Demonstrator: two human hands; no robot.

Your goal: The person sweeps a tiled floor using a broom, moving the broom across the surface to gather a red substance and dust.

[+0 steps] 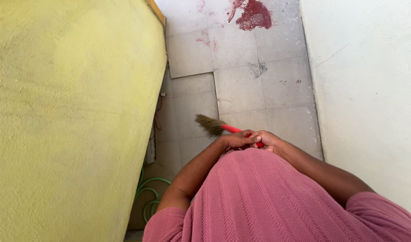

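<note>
One brush (214,126), centre frame: red handle, brown bristles pointing upper left. Left hand (236,140) and right hand (269,140) both closed around handle. One green hose (148,193) lower left; one red stain (254,15) top.

A green hose (148,192) lies beside the yellow wall (71,116).

This looks like a narrow passage of a home, perhaps outdoors. Ahead of the gripped brush (216,127) lies a grey tiled floor (241,85) with a red stain (254,15), between a yellow wall (71,112) and a white wall (371,89); a green hose (149,197) lies below-left.
</note>
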